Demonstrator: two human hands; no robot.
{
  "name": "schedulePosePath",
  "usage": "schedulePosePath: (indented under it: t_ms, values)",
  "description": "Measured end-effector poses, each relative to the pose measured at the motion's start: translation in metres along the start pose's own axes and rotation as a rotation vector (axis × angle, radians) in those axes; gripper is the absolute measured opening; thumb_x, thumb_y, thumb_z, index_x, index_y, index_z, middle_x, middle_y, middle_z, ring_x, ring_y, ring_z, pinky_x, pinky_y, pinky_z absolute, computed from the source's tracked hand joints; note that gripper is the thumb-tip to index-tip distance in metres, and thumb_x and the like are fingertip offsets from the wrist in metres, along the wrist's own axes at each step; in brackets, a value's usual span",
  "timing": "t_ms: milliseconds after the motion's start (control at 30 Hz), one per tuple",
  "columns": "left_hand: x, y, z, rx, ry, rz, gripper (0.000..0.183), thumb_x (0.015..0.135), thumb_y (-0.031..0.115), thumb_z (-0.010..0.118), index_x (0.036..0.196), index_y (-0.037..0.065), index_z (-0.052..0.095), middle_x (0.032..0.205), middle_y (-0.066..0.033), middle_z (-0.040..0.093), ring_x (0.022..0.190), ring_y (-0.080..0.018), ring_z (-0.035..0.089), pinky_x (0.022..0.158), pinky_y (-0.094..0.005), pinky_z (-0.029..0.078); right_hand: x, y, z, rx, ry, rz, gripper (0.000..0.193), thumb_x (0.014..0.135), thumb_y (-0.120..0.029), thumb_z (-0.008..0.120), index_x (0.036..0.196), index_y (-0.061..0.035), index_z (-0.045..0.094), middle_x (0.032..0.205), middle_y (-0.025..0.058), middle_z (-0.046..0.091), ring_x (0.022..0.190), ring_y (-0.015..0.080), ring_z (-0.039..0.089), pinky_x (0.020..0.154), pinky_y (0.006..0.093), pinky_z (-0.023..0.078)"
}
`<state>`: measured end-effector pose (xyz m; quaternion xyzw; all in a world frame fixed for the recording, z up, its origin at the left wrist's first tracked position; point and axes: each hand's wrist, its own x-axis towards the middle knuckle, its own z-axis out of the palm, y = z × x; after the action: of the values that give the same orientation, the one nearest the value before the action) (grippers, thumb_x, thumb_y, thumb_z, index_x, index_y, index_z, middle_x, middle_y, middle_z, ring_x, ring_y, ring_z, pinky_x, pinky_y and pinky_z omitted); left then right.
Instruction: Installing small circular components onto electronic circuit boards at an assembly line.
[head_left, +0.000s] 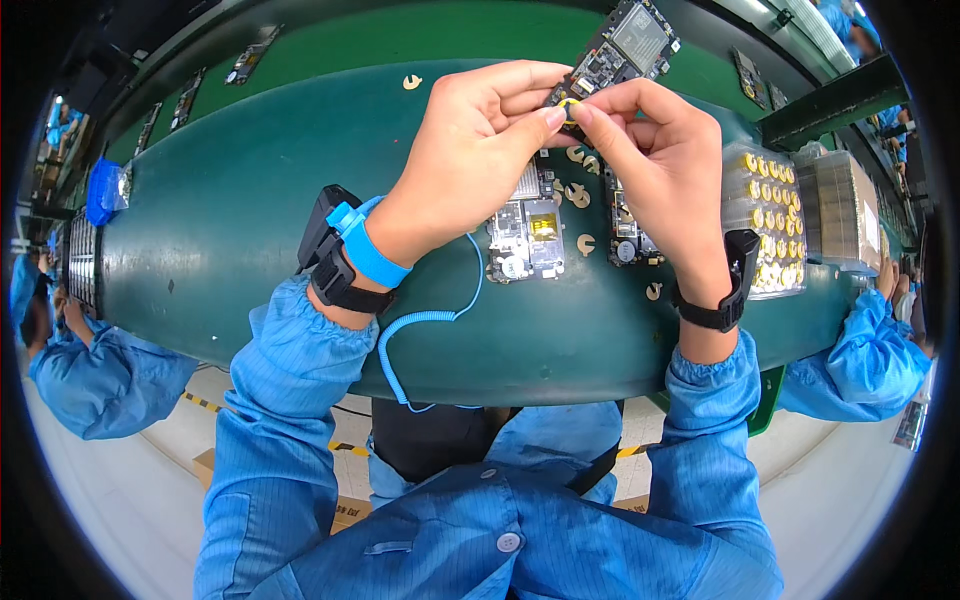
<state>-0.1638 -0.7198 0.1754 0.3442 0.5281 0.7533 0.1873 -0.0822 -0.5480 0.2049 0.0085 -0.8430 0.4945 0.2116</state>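
A dark circuit board with a silver shield is held up at a slant above the far part of the table. The curled fingers of my left hand are closed at its lower end, with the thumb at a small yellow-rimmed round part. My right hand pinches that round part from the other side; fingertips cover much of it. Beneath my hands lie a circuit board with a yellow patch and another board, partly hidden by my right hand. Several pale notched discs are scattered around them.
To the right stand a clear tray of yellow-edged round parts and a stack of clear trays. A coiled blue cord runs from my left wrist strap. A blue bag sits far left. Co-workers' sleeves flank me.
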Motion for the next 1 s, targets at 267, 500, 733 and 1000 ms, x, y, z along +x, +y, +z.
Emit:
schedulePosePath:
  t_ms: [267, 500, 733, 1000]
  values:
    - [0.0014, 0.0011, -0.0022, -0.025, -0.013, -0.009, 0.040, 0.105, -0.002, 0.054, 0.144, -0.009, 0.051, 0.135, -0.0219, 0.066, 0.117, -0.0256, 0.069, 0.100, -0.0368, 0.060, 0.0019, 0.0018, -0.0021, -0.003, -0.021, -0.013, 0.014, 0.095, -0.009, 0.074, 0.094, 0.0042, 0.071, 0.065, -0.0025, 0.062, 0.058, -0.0009, 0.050, 0.051, 0.0198, 0.036]
    - [0.0023, 0.0012, -0.0013, -0.019, -0.036, -0.007, 0.042, 0.105, -0.001, 0.053, 0.147, -0.009, 0.049, 0.136, -0.0221, 0.065, 0.120, -0.0257, 0.068, 0.101, -0.0373, 0.059, 0.0010, -0.0006, -0.0005, 0.047, 0.008, -0.005, 0.013, 0.095, -0.009, 0.074, 0.095, 0.0040, 0.071, 0.068, -0.0013, 0.064, 0.061, -0.0003, 0.055, 0.053, 0.0188, 0.040]
    - [0.0005, 0.0011, 0.0029, 0.012, -0.022, 0.018, 0.042, 0.103, -0.004, 0.056, 0.145, -0.010, 0.050, 0.133, -0.0209, 0.067, 0.117, -0.0232, 0.068, 0.101, -0.0364, 0.059, 0.0007, 0.0017, 0.0016, 0.110, 0.009, 0.010, 0.012, 0.095, -0.007, 0.074, 0.094, 0.0039, 0.071, 0.072, -0.0006, 0.067, 0.062, 0.0003, 0.055, 0.054, 0.0186, 0.042]
    - [0.0001, 0.0014, 0.0058, 0.006, 0.023, 0.052, 0.038, 0.103, -0.005, 0.057, 0.140, -0.011, 0.054, 0.130, -0.0198, 0.068, 0.114, -0.0220, 0.069, 0.098, -0.0349, 0.061, -0.0008, 0.0034, 0.0055, 0.105, 0.043, -0.019, 0.012, 0.094, -0.006, 0.075, 0.092, 0.0043, 0.071, 0.073, -0.0010, 0.065, 0.063, -0.0002, 0.054, 0.055, 0.0179, 0.042]
